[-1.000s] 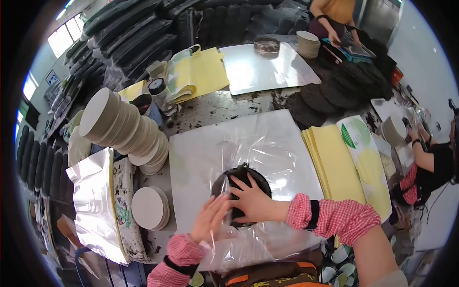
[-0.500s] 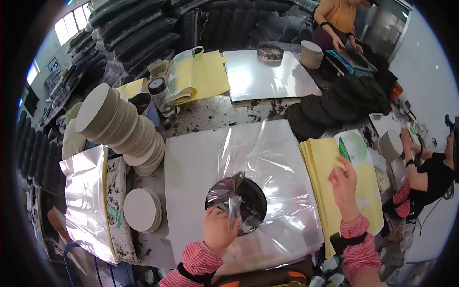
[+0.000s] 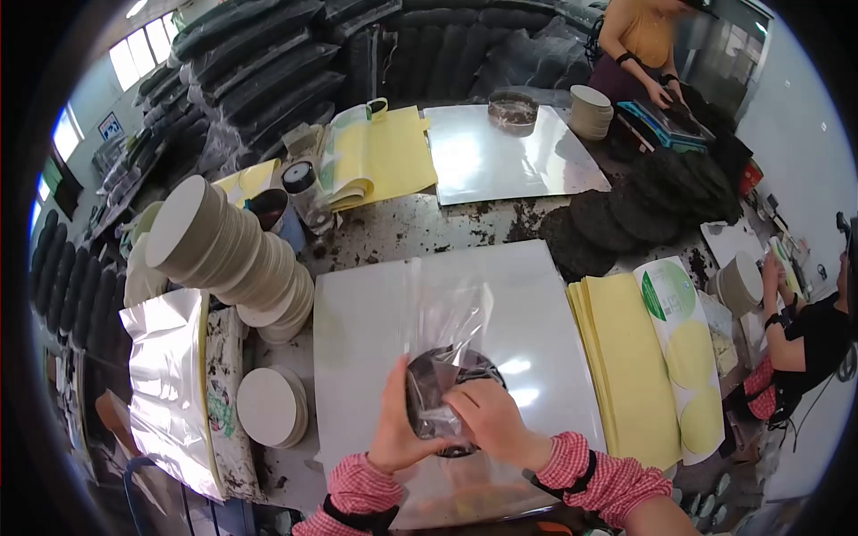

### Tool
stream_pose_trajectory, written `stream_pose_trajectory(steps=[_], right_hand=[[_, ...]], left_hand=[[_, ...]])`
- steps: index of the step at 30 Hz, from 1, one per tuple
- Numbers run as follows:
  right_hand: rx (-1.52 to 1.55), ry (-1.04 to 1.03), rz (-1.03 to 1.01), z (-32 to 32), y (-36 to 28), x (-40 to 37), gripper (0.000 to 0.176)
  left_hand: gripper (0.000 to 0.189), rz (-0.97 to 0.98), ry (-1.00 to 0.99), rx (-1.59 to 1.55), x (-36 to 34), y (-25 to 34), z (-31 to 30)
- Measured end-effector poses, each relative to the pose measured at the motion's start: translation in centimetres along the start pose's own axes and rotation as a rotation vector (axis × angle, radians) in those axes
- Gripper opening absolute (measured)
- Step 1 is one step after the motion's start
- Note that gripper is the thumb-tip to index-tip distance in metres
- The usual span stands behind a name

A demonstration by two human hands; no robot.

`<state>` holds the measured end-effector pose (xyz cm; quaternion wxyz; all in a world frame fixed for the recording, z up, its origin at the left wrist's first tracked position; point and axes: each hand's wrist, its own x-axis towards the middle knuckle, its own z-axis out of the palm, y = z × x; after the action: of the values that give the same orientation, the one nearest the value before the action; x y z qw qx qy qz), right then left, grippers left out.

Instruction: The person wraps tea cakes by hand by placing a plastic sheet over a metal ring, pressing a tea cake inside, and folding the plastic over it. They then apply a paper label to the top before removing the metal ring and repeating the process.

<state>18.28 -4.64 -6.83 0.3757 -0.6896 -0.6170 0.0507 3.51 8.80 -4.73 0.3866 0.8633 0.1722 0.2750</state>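
A round dark ring mould (image 3: pixel 494 364) stands on the pale square board (image 3: pixel 357 357), with clear plastic film (image 3: pixel 456 317) gathered over and inside it. My left hand (image 3: pixel 402 418) curves round the mould's left side, thumb and fingers apart. My right hand (image 3: pixel 493 418) is over the mould's right part, its fingers closed on the film. Some of the mould's inside is hidden by the film and my hands. Stacks of pale round discs (image 3: pixel 268 406) stand to the left of the board. Yellow sheets (image 3: pixel 621 366) and a strip of round green and yellow labels (image 3: pixel 668 290) lie to the right.
Dark round cakes (image 3: pixel 626 214) are piled at the back right. A metal sheet (image 3: pixel 500 165) holds another ring (image 3: pixel 513 109). A clear jar (image 3: pixel 308 196) stands behind the tall disc stack (image 3: pixel 214 241). Two other people work at the back right and far right.
My right hand has moved left from the label strip to the film over the mould. My left hand has let go of the film and spread round the mould's left side. The view has shifted slightly.
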Motion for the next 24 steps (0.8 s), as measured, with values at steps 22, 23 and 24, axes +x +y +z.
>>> stream_pose_trajectory(steps=[22,23,24], right_hand=[[0.449,0.12,-0.086,0.2,2.2,1.4,0.021],[0.471,0.135,-0.085,0.3,2.2,1.5,0.019],[0.411,0.179,-0.123,0.3,1.6,1.5,0.016]], left_hand=[[0.052,0.106,-0.055,0.146,0.3,0.3,4.5],[0.053,0.027,-0.084,0.156,0.4,0.8,4.4],[0.06,0.075,-0.058,0.159,-0.1,1.3,4.3]])
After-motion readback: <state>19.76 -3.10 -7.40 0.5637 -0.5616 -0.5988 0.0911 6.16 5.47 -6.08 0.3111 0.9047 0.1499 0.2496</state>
